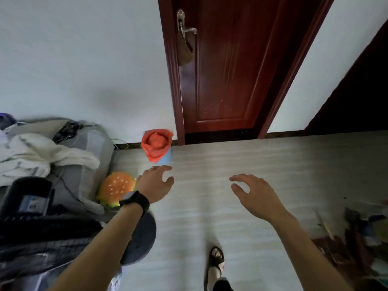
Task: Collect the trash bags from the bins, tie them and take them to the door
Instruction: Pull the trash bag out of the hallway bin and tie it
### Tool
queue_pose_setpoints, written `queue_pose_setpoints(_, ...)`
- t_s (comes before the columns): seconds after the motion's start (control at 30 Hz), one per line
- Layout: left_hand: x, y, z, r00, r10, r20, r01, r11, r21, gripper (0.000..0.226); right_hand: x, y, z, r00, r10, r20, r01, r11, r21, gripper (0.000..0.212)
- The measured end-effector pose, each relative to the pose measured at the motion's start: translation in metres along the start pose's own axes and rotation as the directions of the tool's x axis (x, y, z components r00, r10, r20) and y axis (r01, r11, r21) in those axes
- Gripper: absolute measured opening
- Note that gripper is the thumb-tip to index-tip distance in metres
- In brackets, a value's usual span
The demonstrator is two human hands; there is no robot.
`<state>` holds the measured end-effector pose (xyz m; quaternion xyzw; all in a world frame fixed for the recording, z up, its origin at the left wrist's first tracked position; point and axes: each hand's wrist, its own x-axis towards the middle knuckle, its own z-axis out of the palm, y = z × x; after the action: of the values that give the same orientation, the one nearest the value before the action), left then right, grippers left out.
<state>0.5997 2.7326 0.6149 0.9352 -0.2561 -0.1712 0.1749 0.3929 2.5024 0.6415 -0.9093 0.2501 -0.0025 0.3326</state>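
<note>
A small light-blue bin (166,158) stands on the floor against the wall, just left of the dark red door (226,70). An orange-red trash bag (156,143) lines it and folds over its rim. My left hand (156,184), with a dark watch on the wrist, hovers just below the bin with fingers apart and nothing in it. My right hand (256,194) is further right over the pale floor, also open and empty. The door is closed, with a metal handle (184,26).
A grey seat piled with white cloth (42,156) and a burger-shaped cushion (116,189) sit at the left. A dark fan and its round base (142,238) stand at the lower left. Clutter (361,238) lies at the right edge. My sandalled foot (216,261) is on the floor.
</note>
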Motion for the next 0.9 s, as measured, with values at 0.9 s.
queue_pose_setpoints(0.9,0.413,-0.127,-0.162,0.989,-0.144,0.014,0.144,0.989,0.033,0.043,0.496,-0.147,0.005,0.992,-0.055,0.11,0.057,0.998,-0.013,0.031)
